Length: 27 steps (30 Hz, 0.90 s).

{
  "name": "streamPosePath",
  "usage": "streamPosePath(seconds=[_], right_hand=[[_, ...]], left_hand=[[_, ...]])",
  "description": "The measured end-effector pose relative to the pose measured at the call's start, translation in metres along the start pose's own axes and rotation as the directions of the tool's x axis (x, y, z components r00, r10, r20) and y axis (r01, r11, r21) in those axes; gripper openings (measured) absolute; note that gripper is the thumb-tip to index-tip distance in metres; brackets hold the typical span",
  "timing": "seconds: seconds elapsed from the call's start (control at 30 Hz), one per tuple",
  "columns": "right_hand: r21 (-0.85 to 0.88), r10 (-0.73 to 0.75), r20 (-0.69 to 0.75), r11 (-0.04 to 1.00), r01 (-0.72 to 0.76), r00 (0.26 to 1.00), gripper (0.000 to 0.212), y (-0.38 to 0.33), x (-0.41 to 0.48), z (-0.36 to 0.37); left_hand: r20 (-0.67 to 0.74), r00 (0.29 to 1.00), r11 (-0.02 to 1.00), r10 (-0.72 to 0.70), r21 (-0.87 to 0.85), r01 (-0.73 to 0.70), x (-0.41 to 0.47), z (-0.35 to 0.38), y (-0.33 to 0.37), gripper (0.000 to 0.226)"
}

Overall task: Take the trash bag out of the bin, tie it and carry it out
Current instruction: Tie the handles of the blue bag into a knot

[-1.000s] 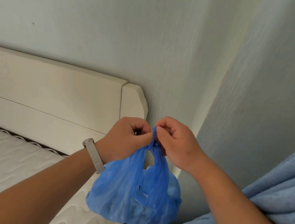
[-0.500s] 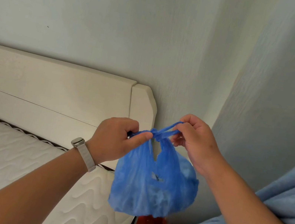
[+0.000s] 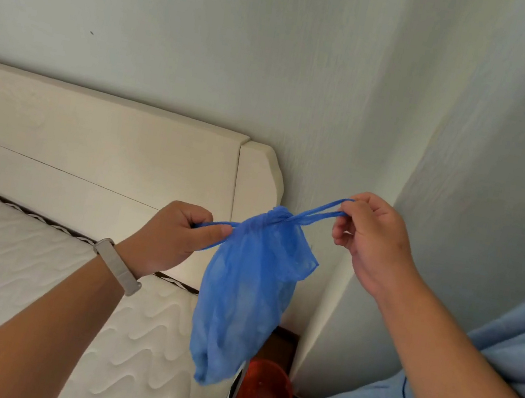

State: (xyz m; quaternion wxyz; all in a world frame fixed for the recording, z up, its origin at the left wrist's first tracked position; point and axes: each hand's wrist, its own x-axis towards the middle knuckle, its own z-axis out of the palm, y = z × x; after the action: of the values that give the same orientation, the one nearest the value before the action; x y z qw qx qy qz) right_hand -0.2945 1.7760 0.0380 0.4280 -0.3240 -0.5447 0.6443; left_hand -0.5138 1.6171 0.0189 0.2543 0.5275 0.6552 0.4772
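Now farther apart than a moment ago: left hand (image 3: 175,236) and right hand (image 3: 369,237), each pinching a handle of the blue trash bag (image 3: 244,300), knot (image 3: 277,217) drawn tight between. Hanging above the red bin (image 3: 266,397) beside the bed (image 3: 33,271). Tying seemingly almost done; carrying out next.

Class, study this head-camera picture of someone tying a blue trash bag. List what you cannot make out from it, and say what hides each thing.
1. Contents of the blue trash bag, head view: the cloudy plastic hides them.
2. Red bin: the bag and mattress cover its left side.
3. Loop ends: hidden inside the left hand and right hand.
4. Knot: too small to judge tightness.
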Motion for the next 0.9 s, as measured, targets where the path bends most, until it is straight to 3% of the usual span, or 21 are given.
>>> streamPosePath(seconds=[0.13,0.4,0.53,0.73,0.9], right_hand=[[0.046,-0.003,-0.119,0.999,0.009,0.993,0.029,-0.008,0.007,-0.009],[-0.08,-0.017,-0.102,0.997,0.009,0.995,0.028,0.002,0.008,-0.014],[-0.089,-0.022,-0.11,0.996,0.012,0.994,0.028,0.01,0.006,-0.012],[-0.113,-0.01,-0.026,0.994,0.007,1.0,0.031,0.017,-0.003,-0.002],[-0.21,-0.06,0.096,0.974,0.079,0.994,0.02,0.007,-0.013,0.008]], left_hand=[[0.001,0.997,0.992,-0.076,0.103,0.076,0.0,-0.012,-0.01,0.058],[-0.05,0.953,0.944,-0.3,0.126,0.304,-0.007,-0.054,-0.051,0.05],[-0.061,0.936,0.929,-0.346,0.115,0.351,-0.02,-0.067,-0.065,0.052],[-0.164,0.936,0.95,-0.312,-0.088,0.301,-0.028,-0.095,-0.068,0.043],[-0.196,0.947,0.923,-0.255,-0.34,0.179,-0.024,-0.089,-0.047,0.01]])
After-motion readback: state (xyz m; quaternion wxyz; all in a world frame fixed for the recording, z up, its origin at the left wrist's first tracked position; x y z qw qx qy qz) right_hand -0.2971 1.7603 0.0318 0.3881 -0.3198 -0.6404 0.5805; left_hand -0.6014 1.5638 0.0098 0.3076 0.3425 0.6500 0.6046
